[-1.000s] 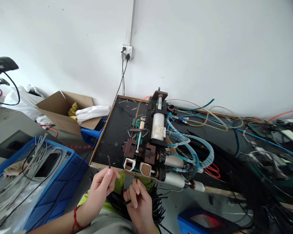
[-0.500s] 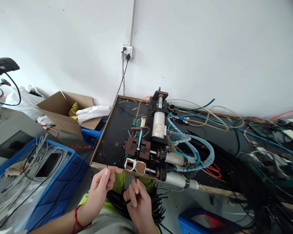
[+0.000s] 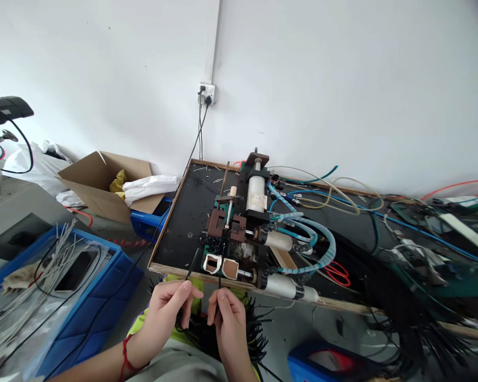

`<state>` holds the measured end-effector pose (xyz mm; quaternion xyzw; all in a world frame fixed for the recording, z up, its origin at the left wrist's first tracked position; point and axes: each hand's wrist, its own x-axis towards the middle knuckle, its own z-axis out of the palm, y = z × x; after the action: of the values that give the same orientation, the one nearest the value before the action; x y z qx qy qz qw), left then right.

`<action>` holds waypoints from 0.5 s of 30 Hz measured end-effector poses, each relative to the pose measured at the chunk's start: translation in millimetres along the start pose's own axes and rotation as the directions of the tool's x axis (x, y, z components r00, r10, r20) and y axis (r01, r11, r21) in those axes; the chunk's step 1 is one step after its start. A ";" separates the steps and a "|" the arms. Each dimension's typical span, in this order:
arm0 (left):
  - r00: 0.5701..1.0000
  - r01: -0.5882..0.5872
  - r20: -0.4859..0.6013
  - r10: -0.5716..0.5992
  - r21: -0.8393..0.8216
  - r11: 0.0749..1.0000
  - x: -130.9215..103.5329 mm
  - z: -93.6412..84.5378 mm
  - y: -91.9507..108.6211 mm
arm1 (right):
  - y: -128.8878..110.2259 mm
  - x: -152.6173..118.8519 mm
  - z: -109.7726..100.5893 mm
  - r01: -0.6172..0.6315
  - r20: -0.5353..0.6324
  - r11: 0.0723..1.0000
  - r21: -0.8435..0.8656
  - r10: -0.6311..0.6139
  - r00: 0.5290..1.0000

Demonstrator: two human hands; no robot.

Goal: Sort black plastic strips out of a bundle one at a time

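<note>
My left hand pinches a black cable between thumb and forefinger, its free end slanting up over the bench's front edge. Beside it, my right hand pinches another black cable. That cable runs upward between two white-edged clamp pads of a pneumatic fixture. Behind the pads stand brown metal jaws, with small black scraps around them. A bundle of black cables lies across my lap, partly hidden by my hands.
Silver air cylinders with blue hoses occupy the bench right of my hands. A blue crate with pale wires and a phone is at left. Behind it is an open cardboard box. Another blue bin stands below right.
The cable in my left hand now shows more length and points up. My right-hand fingers have shifted on their cable. The brown jaws look further from the front pads, with scraps visible between.
</note>
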<state>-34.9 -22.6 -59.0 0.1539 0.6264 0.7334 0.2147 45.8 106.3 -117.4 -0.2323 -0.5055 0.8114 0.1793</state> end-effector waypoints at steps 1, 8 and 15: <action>1.000 -0.011 0.004 0.011 0.010 1.000 -1.4 0.5 2.3 | -0.6 -1.4 -0.6 0.011 0.001 1.000 -0.027 -0.011 1.000; 0.996 -0.084 0.028 0.082 0.066 0.994 -9.5 0.2 2.7 | -9.4 -16.2 -1.4 0.117 0.016 0.972 -0.202 -0.117 0.993; 0.986 -0.128 0.114 0.119 0.081 0.988 -13.1 10.0 1.1 | -6.7 -37.5 -34.3 0.177 -0.134 0.878 -0.445 -0.260 0.956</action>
<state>-18.8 -20.8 -55.7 0.2414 0.6349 0.7074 0.1955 96.3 114.7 -117.1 -0.2835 -0.6750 0.6288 0.2621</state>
